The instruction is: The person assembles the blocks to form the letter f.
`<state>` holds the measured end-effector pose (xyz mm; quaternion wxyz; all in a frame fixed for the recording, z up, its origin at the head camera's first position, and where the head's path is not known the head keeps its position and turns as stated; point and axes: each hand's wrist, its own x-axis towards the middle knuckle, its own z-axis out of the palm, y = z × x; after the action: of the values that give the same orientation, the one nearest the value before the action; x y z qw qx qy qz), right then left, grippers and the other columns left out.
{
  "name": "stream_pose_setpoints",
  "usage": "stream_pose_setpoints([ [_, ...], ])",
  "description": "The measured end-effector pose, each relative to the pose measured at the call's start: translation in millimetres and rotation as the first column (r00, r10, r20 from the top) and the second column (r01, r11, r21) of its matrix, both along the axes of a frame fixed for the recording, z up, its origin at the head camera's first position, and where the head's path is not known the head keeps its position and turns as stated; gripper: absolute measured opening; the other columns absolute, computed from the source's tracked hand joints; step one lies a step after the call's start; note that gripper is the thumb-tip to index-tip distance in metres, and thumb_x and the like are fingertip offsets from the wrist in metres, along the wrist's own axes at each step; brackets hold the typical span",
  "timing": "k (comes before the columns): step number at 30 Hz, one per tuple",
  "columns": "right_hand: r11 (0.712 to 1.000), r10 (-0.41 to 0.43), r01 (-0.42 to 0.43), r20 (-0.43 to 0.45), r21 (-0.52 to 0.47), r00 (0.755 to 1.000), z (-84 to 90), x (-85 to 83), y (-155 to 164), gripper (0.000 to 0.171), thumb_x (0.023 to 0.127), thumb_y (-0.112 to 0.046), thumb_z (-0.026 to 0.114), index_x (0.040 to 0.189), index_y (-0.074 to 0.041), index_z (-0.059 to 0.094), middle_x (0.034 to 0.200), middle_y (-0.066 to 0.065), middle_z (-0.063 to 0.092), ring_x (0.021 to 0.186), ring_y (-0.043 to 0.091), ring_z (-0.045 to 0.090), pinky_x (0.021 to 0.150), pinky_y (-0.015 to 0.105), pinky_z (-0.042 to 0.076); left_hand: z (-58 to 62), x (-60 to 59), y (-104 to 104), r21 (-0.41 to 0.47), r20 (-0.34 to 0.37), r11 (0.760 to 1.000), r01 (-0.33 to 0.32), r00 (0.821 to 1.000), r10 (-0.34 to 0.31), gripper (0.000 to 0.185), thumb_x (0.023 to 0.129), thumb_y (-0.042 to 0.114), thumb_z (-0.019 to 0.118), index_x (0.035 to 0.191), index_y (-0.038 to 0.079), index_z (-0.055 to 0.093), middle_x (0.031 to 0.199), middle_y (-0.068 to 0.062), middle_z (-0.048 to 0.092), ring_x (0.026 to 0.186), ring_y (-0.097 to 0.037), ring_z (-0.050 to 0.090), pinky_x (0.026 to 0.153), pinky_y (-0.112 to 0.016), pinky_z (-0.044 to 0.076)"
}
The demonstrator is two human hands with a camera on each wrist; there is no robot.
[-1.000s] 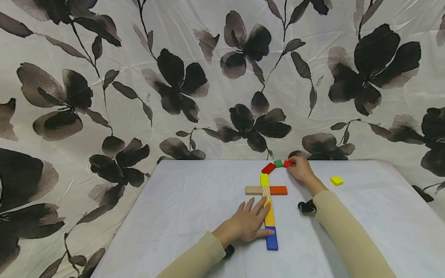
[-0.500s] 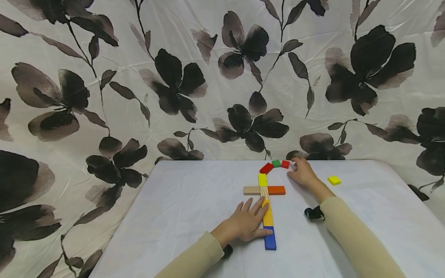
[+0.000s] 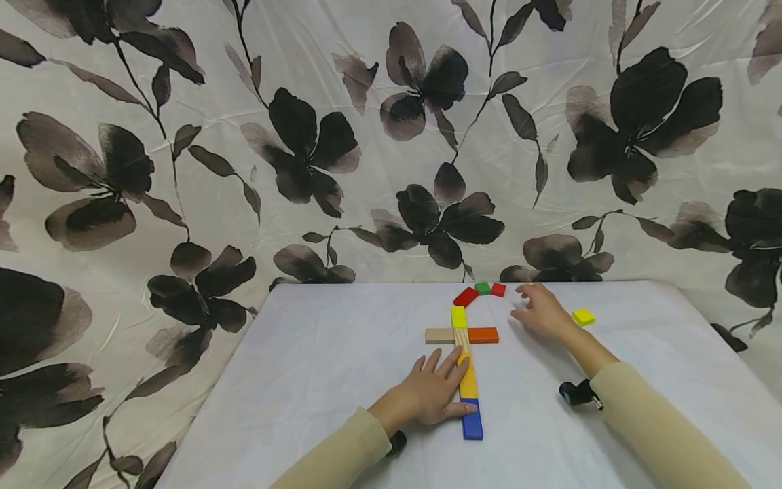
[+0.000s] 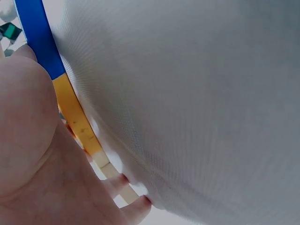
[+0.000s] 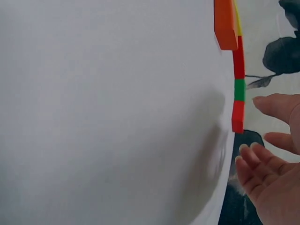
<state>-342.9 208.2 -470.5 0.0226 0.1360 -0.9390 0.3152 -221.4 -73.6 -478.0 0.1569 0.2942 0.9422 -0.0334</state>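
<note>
My left hand [image 3: 432, 390] rests with spread fingers on a column of flat wooden blocks, its thumb on the blue block [image 3: 472, 424] and fingertips on the golden-yellow block [image 3: 468, 384]. Above these lie a striped plain-wood block [image 3: 461, 338], a yellow block [image 3: 458, 316], and side arms made of a beige block [image 3: 439, 336] and an orange block [image 3: 484, 335]. A red block [image 3: 466, 297], a green block [image 3: 482, 288] and a smaller red block [image 3: 498, 290] curve off the top. My right hand [image 3: 542, 312] holds nothing, fingers loosely extended, just right of the smaller red block.
A single yellow block [image 3: 583, 317] lies right of my right hand. The white-covered table [image 3: 318, 380] ends at its back edge close behind the red and green blocks, against a floral curtain [image 3: 379, 136].
My right hand has let go of the smaller red block and drawn away from it to the right. My left hand stays on the column; the view has shifted slightly.
</note>
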Motion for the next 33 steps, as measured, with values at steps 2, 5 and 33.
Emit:
stream_pose_setpoints([
  [2,1.000,0.002,-0.002,-0.002,0.006,1.000,1.0,4.9,3,0.054,0.092,-0.014,0.073,0.136,0.012,0.053,0.125,0.029,0.054,0.103,0.039,0.058,0.093,0.054,0.052,1.3,0.6,0,0.003,0.001,1.000,0.001,1.000,-0.001,0.091,0.095,0.079,0.033,0.166,0.027,0.011,0.174,0.001,-0.001,0.156,-0.036,0.017,0.122,-0.058,0.022],
  [5,1.000,0.007,-0.007,-0.015,0.020,1.000,2.5,12.3,7,0.053,0.092,-0.015,0.073,0.135,0.011,0.054,0.123,0.029,0.055,0.103,0.038,0.059,0.092,0.054,0.053,4.5,2.1,-1,0.009,-0.001,1.000,0.004,1.000,-0.004,0.091,0.095,0.079,0.034,0.166,0.027,0.013,0.173,0.001,0.001,0.156,-0.036,0.018,0.122,-0.058,0.024],
  [33,0.986,-0.108,0.117,-0.081,0.118,0.991,1.7,52.3,85,0.052,0.092,-0.015,0.070,0.131,0.016,0.053,0.117,0.037,0.049,0.099,0.046,0.056,0.088,0.064,0.047,4.2,3.8,-1,-0.009,-0.027,1.000,0.009,1.000,-0.009,0.091,0.095,0.079,0.033,0.166,0.026,0.014,0.173,0.001,0.001,0.156,-0.035,0.018,0.121,-0.058,0.025],
])
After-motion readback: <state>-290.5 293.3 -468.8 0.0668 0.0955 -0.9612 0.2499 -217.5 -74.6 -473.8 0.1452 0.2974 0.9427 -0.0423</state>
